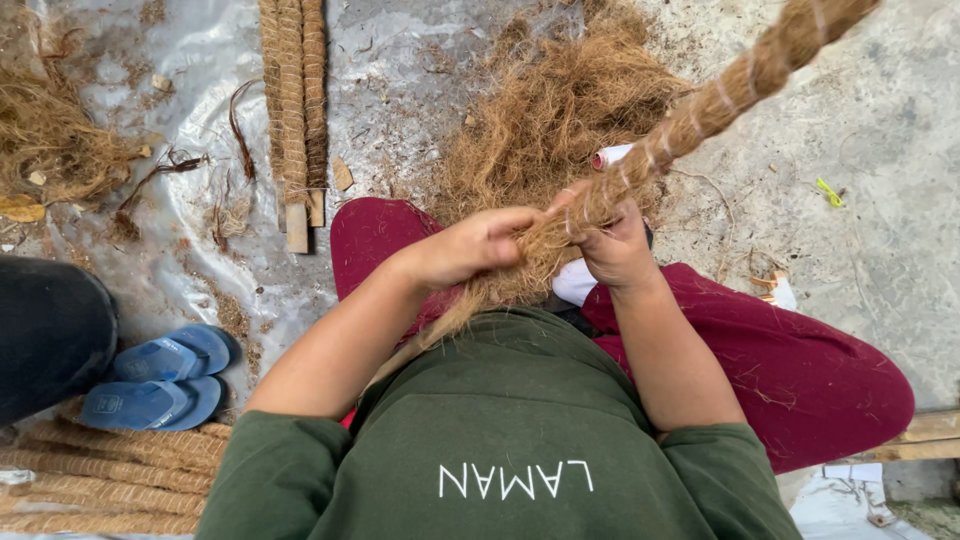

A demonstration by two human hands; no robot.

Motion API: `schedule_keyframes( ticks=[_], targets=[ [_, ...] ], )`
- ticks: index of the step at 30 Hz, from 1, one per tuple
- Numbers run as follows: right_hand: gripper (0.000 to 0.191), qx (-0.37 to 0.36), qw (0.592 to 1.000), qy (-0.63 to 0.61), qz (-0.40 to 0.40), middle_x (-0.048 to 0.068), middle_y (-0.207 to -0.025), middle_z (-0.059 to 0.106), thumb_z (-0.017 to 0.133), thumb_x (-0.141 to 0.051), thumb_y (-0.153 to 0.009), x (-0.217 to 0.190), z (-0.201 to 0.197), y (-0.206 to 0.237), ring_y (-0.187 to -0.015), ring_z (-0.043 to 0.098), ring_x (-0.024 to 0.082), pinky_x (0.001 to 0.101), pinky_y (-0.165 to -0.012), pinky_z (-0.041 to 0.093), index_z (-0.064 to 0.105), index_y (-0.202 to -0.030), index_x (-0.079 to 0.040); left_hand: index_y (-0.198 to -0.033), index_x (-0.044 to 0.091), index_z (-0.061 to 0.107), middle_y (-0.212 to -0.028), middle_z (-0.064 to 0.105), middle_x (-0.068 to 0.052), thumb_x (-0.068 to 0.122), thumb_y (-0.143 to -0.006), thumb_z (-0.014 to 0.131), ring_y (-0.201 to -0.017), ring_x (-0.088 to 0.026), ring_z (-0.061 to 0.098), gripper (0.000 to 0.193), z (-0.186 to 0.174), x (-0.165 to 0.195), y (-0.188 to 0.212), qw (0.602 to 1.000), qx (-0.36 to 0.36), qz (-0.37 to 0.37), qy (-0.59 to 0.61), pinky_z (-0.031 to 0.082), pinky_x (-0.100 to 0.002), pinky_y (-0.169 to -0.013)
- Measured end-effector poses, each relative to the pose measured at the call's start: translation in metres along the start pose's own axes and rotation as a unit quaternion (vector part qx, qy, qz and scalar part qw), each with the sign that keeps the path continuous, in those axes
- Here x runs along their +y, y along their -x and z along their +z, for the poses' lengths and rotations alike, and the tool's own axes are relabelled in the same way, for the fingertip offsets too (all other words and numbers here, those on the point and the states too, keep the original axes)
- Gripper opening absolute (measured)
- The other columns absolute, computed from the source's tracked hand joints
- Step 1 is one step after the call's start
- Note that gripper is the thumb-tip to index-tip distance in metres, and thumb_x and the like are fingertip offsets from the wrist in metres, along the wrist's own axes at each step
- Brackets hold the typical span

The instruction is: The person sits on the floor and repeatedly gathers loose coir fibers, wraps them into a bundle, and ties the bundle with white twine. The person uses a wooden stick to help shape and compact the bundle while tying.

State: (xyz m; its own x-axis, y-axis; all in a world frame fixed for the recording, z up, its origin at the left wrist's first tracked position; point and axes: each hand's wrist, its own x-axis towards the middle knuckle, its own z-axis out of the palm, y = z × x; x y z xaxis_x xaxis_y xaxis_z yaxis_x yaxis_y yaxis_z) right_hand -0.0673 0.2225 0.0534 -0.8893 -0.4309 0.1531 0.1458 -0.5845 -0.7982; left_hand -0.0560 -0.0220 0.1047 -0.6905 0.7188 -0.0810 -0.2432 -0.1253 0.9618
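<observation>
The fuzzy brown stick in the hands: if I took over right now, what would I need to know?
Left hand: closed on loose coir fibre at the stick's near end.
Right hand: gripping the fibre-wrapped stick, which slants up to the right.
Fibre pile lies on the floor ahead, over the knees.
Done: the upper stick is wound with fibre and thread; finished sticks lie on the plastic sheet.
Left: the near end, loose and unwound.

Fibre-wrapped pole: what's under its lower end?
Under the fibre-wrapped pole, loose coir lies heaped on the floor; a white spool peeks out, mostly covered. Both hands grip it.
</observation>
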Motion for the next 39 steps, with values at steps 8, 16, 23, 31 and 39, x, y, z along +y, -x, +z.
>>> schedule_keyframes(
  ticks=[8,16,23,31,39],
  targets=[
    [0.033,0.087,0.985,0.107,-0.102,0.001,-0.099,0.067,0.083,-0.03,-0.098,-0.032,0.014,0.0,-0.084,0.065,0.011,0.0261,-0.079,0.056,0.065,-0.109,-0.005,-0.143,0.005,0.053,-0.109,0.068,-0.004,0.048,-0.104,0.053,-0.093,-0.012,0.067,0.058,0.037,0.028,-0.015,0.997,0.06,-0.036,-0.034,0.059,-0.027,-0.08],
    [0.035,0.154,0.931,0.321,-0.076,-0.001,-0.091,0.065,0.075,-0.034,-0.104,-0.04,0.023,-0.009,-0.076,0.052,0.004,0.0217,-0.068,0.041,0.064,-0.108,-0.001,-0.132,-0.004,0.061,-0.107,0.069,-0.006,0.026,-0.104,0.065,-0.094,-0.01,0.062,0.041,0.027,0.009,-0.04,0.989,0.146,-0.022,0.017,0.053,-0.027,-0.082],
    [0.029,0.138,0.939,0.315,0.01,-0.001,-0.084,0.064,0.075,-0.027,-0.103,-0.044,0.018,-0.011,-0.072,0.049,0.004,0.022,-0.062,0.038,0.07,-0.101,0.001,-0.153,0.007,0.039,-0.094,0.057,-0.005,0.02,-0.103,0.061,-0.076,-0.012,0.051,0.056,0.013,0.008,-0.024,0.991,0.08,-0.096,0.057,0.043,-0.028,-0.065],
    [0.02,0.152,0.96,0.237,-0.014,0.0,-0.086,0.065,0.075,-0.018,-0.107,-0.041,0.009,-0.01,-0.075,0.053,0.005,0.0213,-0.07,0.041,0.066,-0.1,-0.001,-0.146,0.005,0.044,-0.134,0.051,-0.018,0.021,-0.096,0.073,-0.119,-0.025,0.058,0.061,0.026,0.009,-0.005,0.9,0.212,0.161,-0.346,0.052,-0.04,-0.104],
    [0.017,0.176,0.957,0.231,-0.026,-0.004,-0.089,0.062,0.075,-0.015,-0.104,-0.034,0.008,-0.012,-0.078,0.049,0.004,0.0235,-0.071,0.038,0.064,-0.099,-0.003,-0.11,0.01,0.068,-0.117,0.06,-0.008,0.017,-0.081,0.085,-0.109,-0.024,0.062,0.034,0.029,0.005,0.004,0.788,0.296,0.234,-0.486,0.051,-0.041,-0.094]
  ],
)
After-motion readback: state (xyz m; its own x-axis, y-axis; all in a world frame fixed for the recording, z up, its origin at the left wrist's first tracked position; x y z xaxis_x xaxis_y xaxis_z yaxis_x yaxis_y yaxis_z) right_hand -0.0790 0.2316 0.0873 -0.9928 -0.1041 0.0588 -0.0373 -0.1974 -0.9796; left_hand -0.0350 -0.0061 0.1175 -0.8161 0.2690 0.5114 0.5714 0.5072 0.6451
